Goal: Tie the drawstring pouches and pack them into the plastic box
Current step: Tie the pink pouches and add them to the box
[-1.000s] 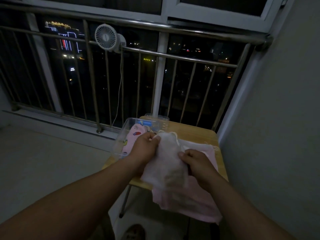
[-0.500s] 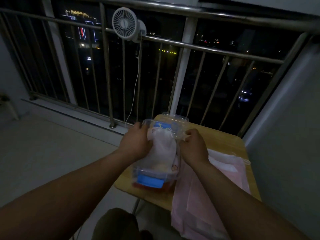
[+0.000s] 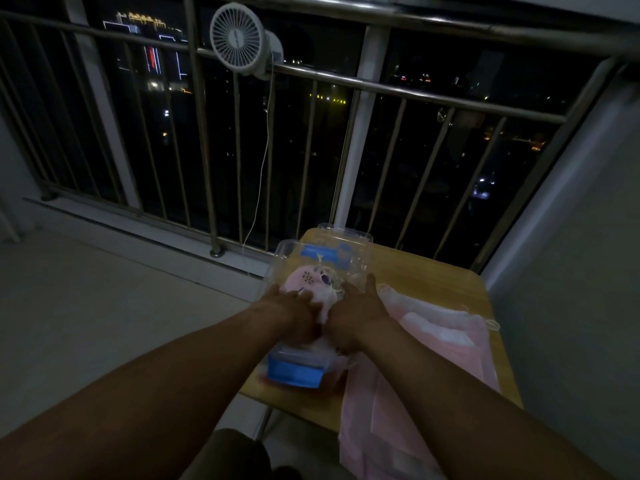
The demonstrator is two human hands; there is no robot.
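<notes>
Two hands are down in the plastic box, which sits on the L side of the table, near its front edge. Left hand lies flat w/ fingers stretched out, pressing on the pouches inside; grip is wide, nothing pinched. Right hand does the same: fingers straight & pointing away from the person, palm down on the contents, holding nothing.

Btwn the two hands a white pouch shows, bunched up. Just beyond it in the box lies a pink pouch w/ small printed figures. The box is clear, w/ a blue clip at the near end and another at the far end. A clear lid sits just behind the box at the table's far edge.

Pink cloth bags lie piled on the table just R of the box, the near end hanging over the front edge; a string loop shows at the far R corner.

A small white fan sits on the railing, its cord hanging down. Light is dim, so finer detail is hard to tell.
</notes>
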